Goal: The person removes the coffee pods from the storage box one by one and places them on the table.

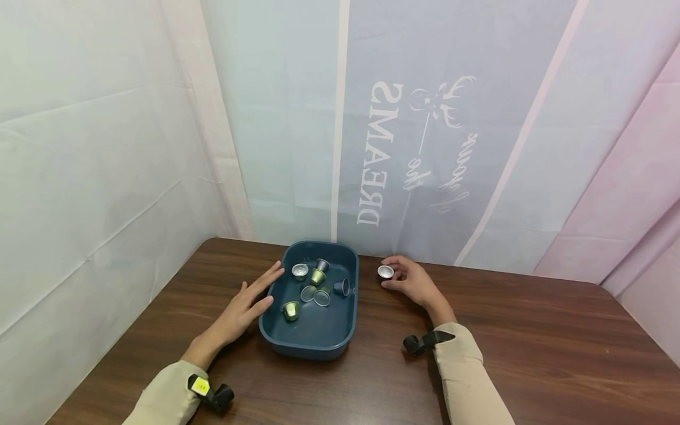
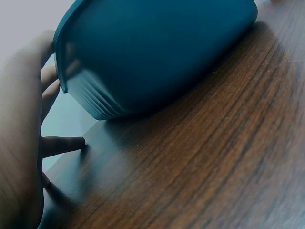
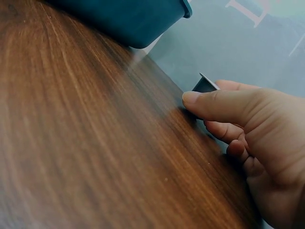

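Between thumb and fingers my right hand pinches a coffee capsule, its silver lid facing up. In the right wrist view the capsule's dark side shows above the thumb, close over the tabletop. To its left stands a deep blue plastic tub with several coffee capsules inside, among them a green one, a silver-lidded one and a dark one. My left hand touches the tub's left rim with its fingers extended. Seen from the left wrist, some fingers of that hand reach down beside the tub.
The brown wooden table has rounded far corners. Behind it hangs a pale cloth with printed lettering, close to the table's far edge. Another white cloth hangs along the left side. Each wrist wears a black camera strap.
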Available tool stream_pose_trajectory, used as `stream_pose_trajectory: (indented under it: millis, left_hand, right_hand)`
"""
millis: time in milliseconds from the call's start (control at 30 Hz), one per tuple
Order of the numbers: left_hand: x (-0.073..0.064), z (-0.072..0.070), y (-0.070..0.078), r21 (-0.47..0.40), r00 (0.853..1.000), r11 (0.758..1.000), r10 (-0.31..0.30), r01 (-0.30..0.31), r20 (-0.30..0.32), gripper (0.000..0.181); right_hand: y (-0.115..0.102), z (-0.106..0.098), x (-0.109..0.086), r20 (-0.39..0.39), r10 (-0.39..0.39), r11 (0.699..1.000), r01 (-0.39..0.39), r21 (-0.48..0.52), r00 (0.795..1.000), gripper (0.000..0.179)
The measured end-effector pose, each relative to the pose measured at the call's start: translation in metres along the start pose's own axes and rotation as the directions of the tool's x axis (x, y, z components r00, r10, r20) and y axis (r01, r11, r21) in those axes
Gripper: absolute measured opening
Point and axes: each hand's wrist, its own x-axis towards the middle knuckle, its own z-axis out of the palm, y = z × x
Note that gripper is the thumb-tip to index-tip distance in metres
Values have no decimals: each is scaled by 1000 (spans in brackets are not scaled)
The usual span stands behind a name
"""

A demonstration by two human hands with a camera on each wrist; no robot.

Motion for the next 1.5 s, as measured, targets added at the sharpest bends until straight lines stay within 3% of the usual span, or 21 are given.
stream_pose_trajectory:
  millis: [333, 567, 700, 967, 1100, 1300, 1500]
  left_hand:
    - [0, 0, 0, 0, 1000, 1000, 3, -3, -3, 53]
    - [1, -1, 1, 3, 1000, 1000, 6, -6, 5, 53]
    - [0, -1, 1, -4, 1000, 1000, 5, -5, 8, 54]
    - [1, -1, 1, -10, 1000, 1000, 3, -3, 4, 53]
    - [1, -1, 1, -10, 1000, 1000, 5, -5, 3, 53]
    - [1, -1, 1, -3, 1000, 1000, 2, -2, 3, 53]
    - [1, -1, 2, -5, 1000, 1000, -3, 3, 4, 53]
  right_hand:
    - [-2, -3, 1, 38, -3, 999, 1, 48, 999, 50]
    - [-5, -16, -4, 39, -38, 989, 32, 141, 999, 51]
    - [-7, -26, -5, 18, -30, 993, 27, 113, 999, 54]
    - [-54, -37, -11, 0, 7, 992, -7, 129, 1000, 50]
    - [-72, -38, -13, 9, -42, 985, 40, 167, 999, 49]
    - [-74, -30, -3, 36, -154, 977, 147, 156, 987, 48]
    - [-83, -21, 2, 53, -194, 975, 187, 124, 979, 45]
